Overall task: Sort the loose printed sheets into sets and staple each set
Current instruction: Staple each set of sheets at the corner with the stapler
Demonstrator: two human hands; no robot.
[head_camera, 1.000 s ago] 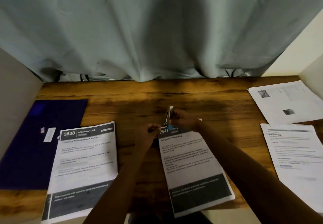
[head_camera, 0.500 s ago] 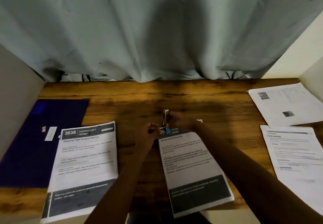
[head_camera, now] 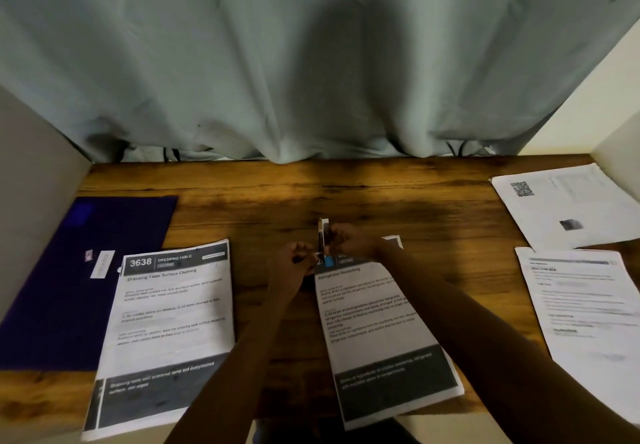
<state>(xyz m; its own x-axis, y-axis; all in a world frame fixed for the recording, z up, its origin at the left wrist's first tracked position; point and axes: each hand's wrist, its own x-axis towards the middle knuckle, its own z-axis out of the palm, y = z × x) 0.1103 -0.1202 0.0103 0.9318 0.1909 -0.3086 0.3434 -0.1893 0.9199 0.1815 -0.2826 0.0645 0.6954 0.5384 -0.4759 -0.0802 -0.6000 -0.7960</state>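
Near the middle of the brown wooden table (head_camera: 277,194), the right hand (head_camera: 349,241) curls round a small silver metal stapler (head_camera: 322,235), held on edge at the top left corner of the white-and-grey printed Refrigerator Restocking set (head_camera: 374,322). The left hand (head_camera: 294,260), just beside the stapler, pinches that same corner. The printed Dressing Table set (head_camera: 166,322) lies flat toward the table's front left edge.

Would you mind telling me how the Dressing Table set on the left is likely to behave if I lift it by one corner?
The Dressing Table set would probably droop and feel light, since it looks like thin paper lying flat. Its near end seems to overhang the table, so a push toward you might slide it off.
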